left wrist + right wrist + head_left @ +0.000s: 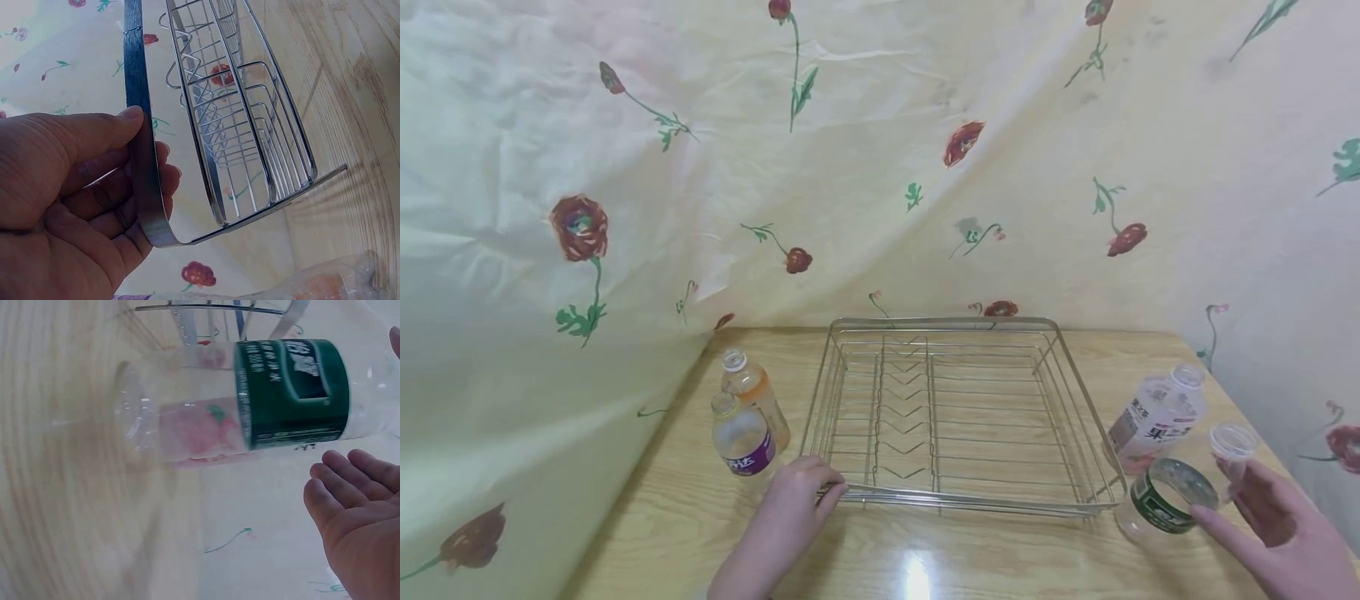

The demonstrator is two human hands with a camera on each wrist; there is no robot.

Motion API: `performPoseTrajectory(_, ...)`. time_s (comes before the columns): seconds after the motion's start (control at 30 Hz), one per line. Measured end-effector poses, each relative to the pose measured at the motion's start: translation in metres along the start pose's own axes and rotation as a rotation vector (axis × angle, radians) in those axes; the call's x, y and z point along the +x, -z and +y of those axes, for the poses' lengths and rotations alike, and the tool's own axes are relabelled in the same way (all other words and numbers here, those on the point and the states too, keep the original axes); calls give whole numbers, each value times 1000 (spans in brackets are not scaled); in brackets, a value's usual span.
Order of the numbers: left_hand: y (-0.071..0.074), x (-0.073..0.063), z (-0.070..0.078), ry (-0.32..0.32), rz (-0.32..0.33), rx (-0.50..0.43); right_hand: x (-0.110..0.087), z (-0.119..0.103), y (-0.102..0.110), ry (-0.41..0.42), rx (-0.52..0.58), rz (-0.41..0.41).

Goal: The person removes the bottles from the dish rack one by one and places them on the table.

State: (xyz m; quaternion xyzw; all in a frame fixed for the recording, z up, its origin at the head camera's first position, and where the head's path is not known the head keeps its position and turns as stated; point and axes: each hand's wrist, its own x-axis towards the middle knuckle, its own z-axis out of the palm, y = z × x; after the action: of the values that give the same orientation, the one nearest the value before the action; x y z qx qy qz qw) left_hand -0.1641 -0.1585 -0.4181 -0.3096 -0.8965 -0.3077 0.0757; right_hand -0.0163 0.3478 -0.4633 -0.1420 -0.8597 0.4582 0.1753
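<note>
A metal wire dish rack stands on the wooden table. My left hand grips its front rim near the left corner; in the left wrist view the thumb lies on the flat metal band and the fingers curl behind it. Near the rack's front right corner is a clear plastic bottle with a green label, upright and uncapped. My right hand is beside this bottle, thumb on one side and fingers on the other. Those fingers extend next to the bottle, with a gap showing below the label.
Left of the rack stand an orange-tinted bottle and a clear bottle with a purple label. A clear bottle with a pink and white label stands right of the rack. Flowered cloth hangs behind and beside the table.
</note>
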Motion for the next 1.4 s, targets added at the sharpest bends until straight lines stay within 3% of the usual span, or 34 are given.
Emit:
performPoseTrajectory(0.13, 0, 0, 0, 2, -2, -3, 0, -6, -1, -3, 44, 46)
performPoseTrajectory(0.73, 0, 0, 0, 14, -7, 10, 13, -41, 5, 177, 72, 192)
performPoseTrajectory(0.93, 0, 1, 0, 16, -15, 18, 16, -49, 9, 172, 220, 237)
performPoseTrajectory(1.0, 0, 1, 0, 20, -19, 22, 18, -52, 9, 158, 210, 253)
performPoseTrajectory(1.13, 0, 1, 0, 15, -17, 24, 19, -58, 10, 110, 76, 291)
performPoseTrajectory(1.4, 0, 1, 0, -9, 4, 18, 20, -76, 13, 71, 59, 360)
